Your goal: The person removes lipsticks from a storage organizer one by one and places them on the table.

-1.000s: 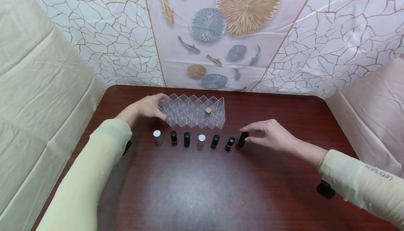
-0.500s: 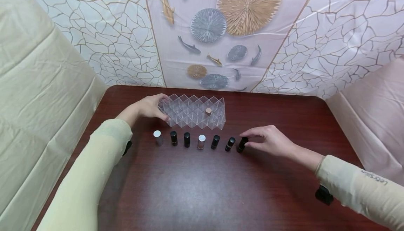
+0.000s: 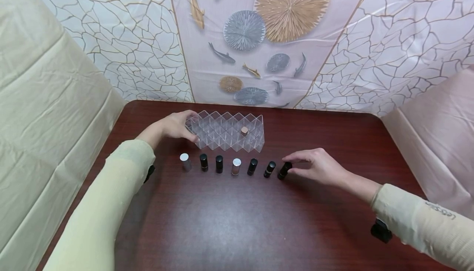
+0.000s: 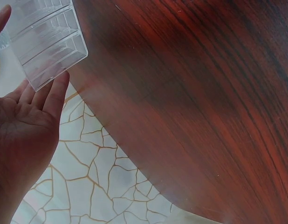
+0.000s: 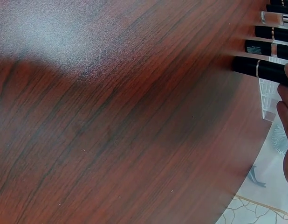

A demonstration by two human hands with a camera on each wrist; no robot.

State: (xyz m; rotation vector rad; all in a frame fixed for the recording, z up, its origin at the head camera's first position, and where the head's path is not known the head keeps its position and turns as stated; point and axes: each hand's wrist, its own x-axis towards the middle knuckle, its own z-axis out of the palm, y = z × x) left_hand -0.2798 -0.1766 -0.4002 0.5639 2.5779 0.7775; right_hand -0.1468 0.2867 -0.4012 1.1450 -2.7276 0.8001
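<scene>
A clear diamond-celled lipstick organizer (image 3: 226, 133) sits near the back of the table. My left hand (image 3: 177, 125) holds its left end, thumb at the front and fingers behind; the left wrist view shows the hand (image 4: 30, 116) around that end of the organizer (image 4: 51, 39). At the right end of a row of tubes, my right hand (image 3: 317, 166) pinches the top of a black lipstick (image 3: 284, 171) between thumb and fingers. In the right wrist view this lipstick (image 5: 258, 68) has a thin metallic band, and its base seems to meet the table.
Left of the held lipstick stand a banded black lipstick (image 3: 269, 169), another black one (image 3: 252, 167), a white-capped tube (image 3: 236, 166), two more black tubes (image 3: 219, 164) and a silver-white tube (image 3: 185, 161). One pinkish-tan tube (image 3: 244, 131) stands inside the organizer. A patterned cloth (image 3: 252, 73) hangs behind the table.
My right hand has come down and slightly nearer with the black lipstick, setting it at the row's right end. It has barely moved in the last half second. The left hand stays put.
</scene>
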